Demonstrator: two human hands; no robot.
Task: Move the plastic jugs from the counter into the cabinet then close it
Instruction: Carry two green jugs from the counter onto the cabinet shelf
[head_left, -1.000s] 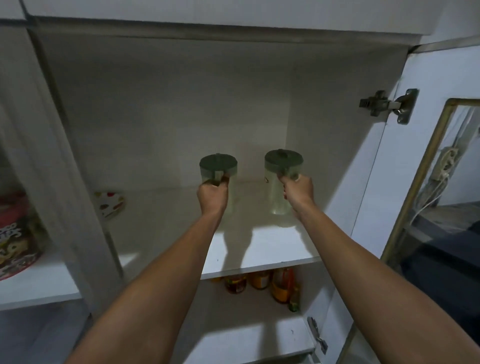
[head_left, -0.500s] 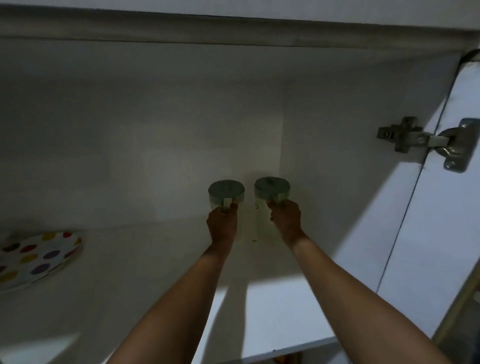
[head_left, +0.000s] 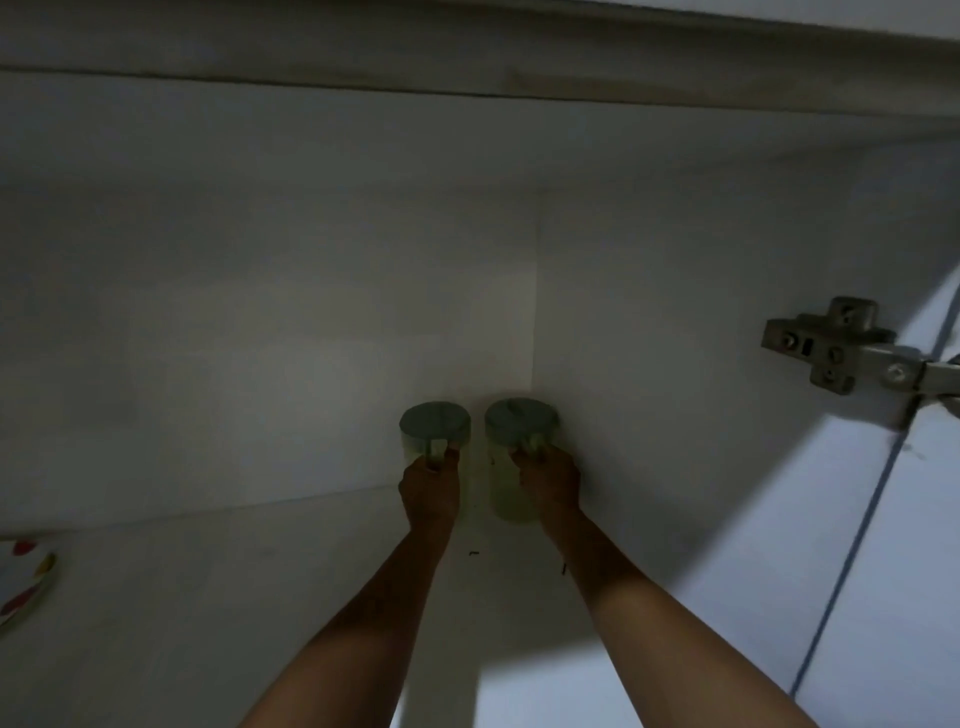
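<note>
Two clear plastic jugs with grey-green lids stand side by side deep in the cabinet, at its back right corner. My left hand (head_left: 429, 488) is closed round the handle of the left jug (head_left: 434, 423). My right hand (head_left: 548, 480) grips the handle of the right jug (head_left: 521, 418), whose pale body shows below the lid. Both jugs are upright and look to rest on the white shelf (head_left: 208, 597). The cabinet is open, its door (head_left: 914, 519) swung out at the right.
A plate with coloured dots (head_left: 23, 582) lies on the shelf at the far left edge. A metal hinge (head_left: 831, 345) sits on the right cabinet wall by the door. The cabinet's top panel (head_left: 467, 67) runs overhead.
Both hands have pushed the jugs further back toward the rear right corner. The view has moved closer into the cabinet, and the shelf's front edge has left the frame.
</note>
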